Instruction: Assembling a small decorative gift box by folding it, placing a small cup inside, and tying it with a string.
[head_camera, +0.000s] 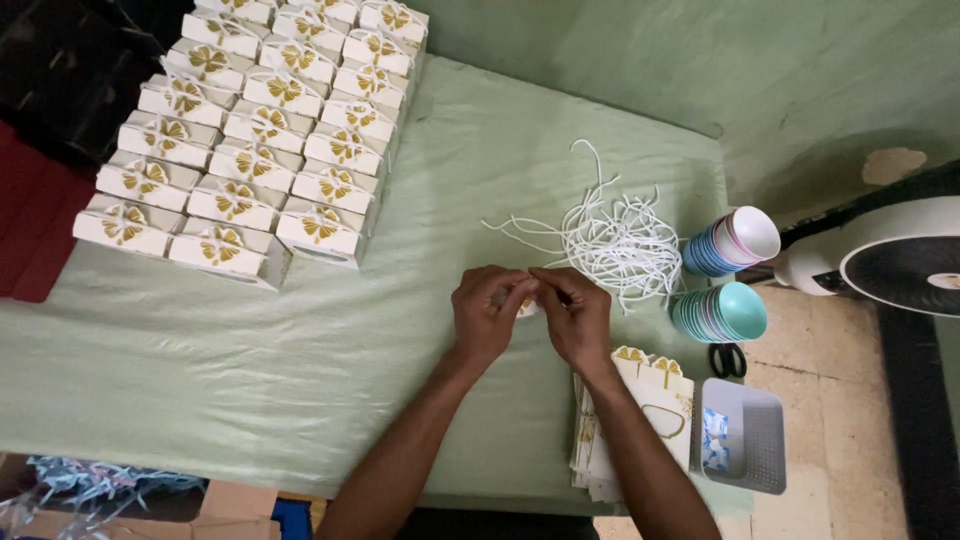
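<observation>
Two bare arms reach up from the bottom of the view and meet over the green worktop (250, 380). The left hand (487, 312) and the right hand (575, 315) sit close together, backs up, with the fingertips touching. Both hands bend in at the wrist, so the fingers point at each other. Between them is a small white and gold box (527, 307). Only a tiny bit of it peeks out under the fingers. The left hand pinches the box with its thumb and fingers. The right hand pinches at the top of the same box, where a thin white string seems to run, but the string there is too small to see well.

Just past the hands lies a messy pile of white strings (620, 240). To the right of it are two stacks of cups (725, 280), lying on their sides. Under the right arm is a pile of flat boxes (655, 400), and beside that a grey basket (745, 440) and black scissors (728, 358). Far to the left, many finished boxes (260, 130) with gold bows stand in neat rows.
</observation>
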